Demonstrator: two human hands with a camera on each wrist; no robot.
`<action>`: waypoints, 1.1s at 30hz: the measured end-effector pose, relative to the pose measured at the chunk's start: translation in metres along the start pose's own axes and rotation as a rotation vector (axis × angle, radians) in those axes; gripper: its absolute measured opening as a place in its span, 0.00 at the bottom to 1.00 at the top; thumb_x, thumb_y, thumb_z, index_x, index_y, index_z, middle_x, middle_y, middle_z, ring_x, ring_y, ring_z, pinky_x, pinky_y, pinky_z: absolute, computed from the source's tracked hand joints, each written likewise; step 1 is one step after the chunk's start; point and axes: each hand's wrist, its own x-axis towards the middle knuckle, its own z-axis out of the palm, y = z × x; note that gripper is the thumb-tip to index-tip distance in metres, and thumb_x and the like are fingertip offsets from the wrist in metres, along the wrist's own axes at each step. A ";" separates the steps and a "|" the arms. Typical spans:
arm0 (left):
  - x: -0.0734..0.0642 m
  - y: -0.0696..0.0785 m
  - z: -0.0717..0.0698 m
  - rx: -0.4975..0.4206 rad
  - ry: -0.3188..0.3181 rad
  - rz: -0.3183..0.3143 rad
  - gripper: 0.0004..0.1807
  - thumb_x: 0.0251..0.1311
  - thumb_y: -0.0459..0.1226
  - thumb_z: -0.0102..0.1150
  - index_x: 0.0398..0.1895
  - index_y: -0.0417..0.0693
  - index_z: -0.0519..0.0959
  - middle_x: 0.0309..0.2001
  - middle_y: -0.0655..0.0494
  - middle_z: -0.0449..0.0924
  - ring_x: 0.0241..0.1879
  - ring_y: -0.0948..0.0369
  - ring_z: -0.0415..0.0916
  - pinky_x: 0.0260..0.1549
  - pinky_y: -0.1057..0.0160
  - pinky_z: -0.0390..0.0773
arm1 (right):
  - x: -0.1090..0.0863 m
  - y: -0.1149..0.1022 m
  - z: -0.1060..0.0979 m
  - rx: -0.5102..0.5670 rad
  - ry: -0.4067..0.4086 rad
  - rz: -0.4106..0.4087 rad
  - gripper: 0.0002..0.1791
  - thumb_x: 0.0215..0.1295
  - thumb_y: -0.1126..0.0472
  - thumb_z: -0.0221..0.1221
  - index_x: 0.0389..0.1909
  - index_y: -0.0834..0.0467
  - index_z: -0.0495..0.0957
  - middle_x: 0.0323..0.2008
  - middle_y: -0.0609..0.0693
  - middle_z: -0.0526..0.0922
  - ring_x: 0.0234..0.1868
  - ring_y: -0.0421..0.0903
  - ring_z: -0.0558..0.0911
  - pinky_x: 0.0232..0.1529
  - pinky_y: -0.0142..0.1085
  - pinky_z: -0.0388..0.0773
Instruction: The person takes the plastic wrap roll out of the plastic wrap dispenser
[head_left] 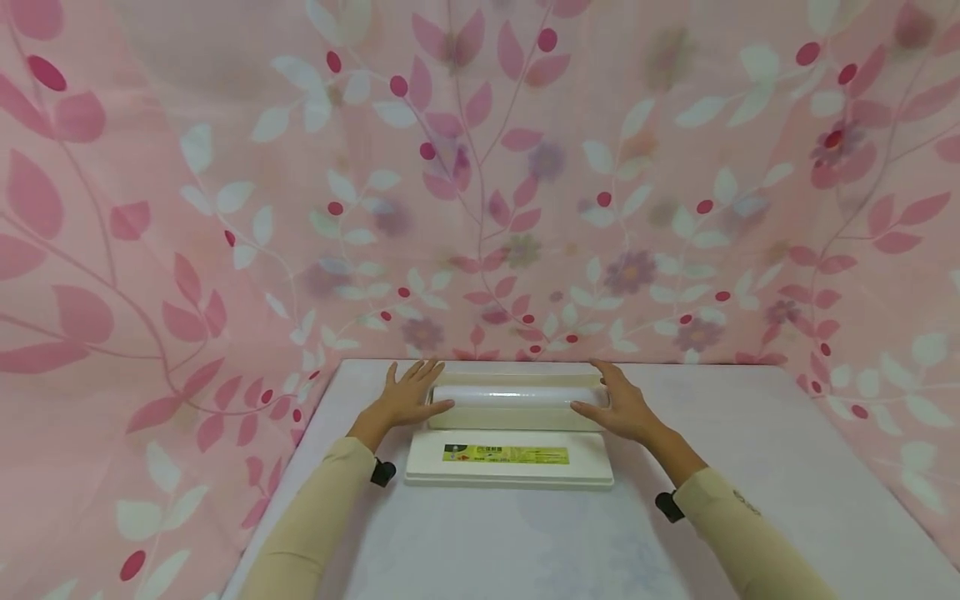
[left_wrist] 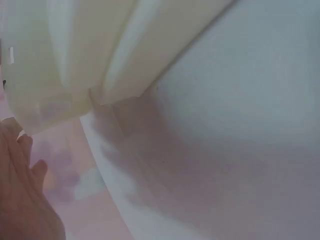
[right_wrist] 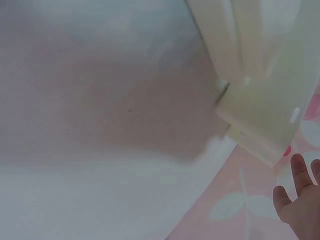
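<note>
A long cream plastic cling film box (head_left: 517,419) lies opened on the table, with a shiny white roll of film (head_left: 517,397) inside. Its flat lid (head_left: 510,473), bearing a green and yellow label (head_left: 506,454), lies on the near side. At the box's left end is my left hand (head_left: 408,396), fingers spread and thumb pointing inward along the box. My right hand (head_left: 622,408) is at the right end, spread much the same way. In the wrist views, the left hand (left_wrist: 25,190) and right hand (right_wrist: 302,205) appear beside the box ends; whether they touch, I cannot tell.
A pale cloth covers the table (head_left: 525,542), whose back edge runs just behind the box. Pink floral curtain (head_left: 480,208) hangs behind and along both sides. Small black devices (head_left: 383,473) are worn at the wrists, below beige sleeves (head_left: 322,508).
</note>
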 end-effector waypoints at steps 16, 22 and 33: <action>-0.002 -0.008 0.011 -0.177 -0.122 0.006 0.50 0.66 0.68 0.42 0.80 0.50 0.45 0.81 0.49 0.39 0.79 0.48 0.38 0.69 0.32 0.50 | 0.027 -0.017 0.006 0.050 -0.115 -0.055 0.40 0.56 0.41 0.69 0.68 0.53 0.70 0.69 0.57 0.71 0.67 0.63 0.71 0.64 0.63 0.67; 0.000 -0.006 0.015 -0.239 -0.128 0.046 0.52 0.66 0.69 0.40 0.80 0.46 0.42 0.81 0.49 0.37 0.79 0.47 0.39 0.71 0.35 0.51 | 0.030 -0.017 0.008 -0.003 -0.101 -0.037 0.35 0.58 0.45 0.68 0.65 0.55 0.74 0.66 0.58 0.74 0.64 0.64 0.74 0.62 0.62 0.69; -0.002 -0.001 0.006 -0.307 -0.196 -0.001 0.51 0.66 0.69 0.36 0.80 0.53 0.33 0.81 0.52 0.30 0.79 0.47 0.36 0.72 0.36 0.47 | 0.037 -0.014 0.012 -0.045 -0.099 -0.025 0.34 0.59 0.46 0.69 0.63 0.57 0.74 0.62 0.59 0.77 0.60 0.62 0.76 0.59 0.60 0.73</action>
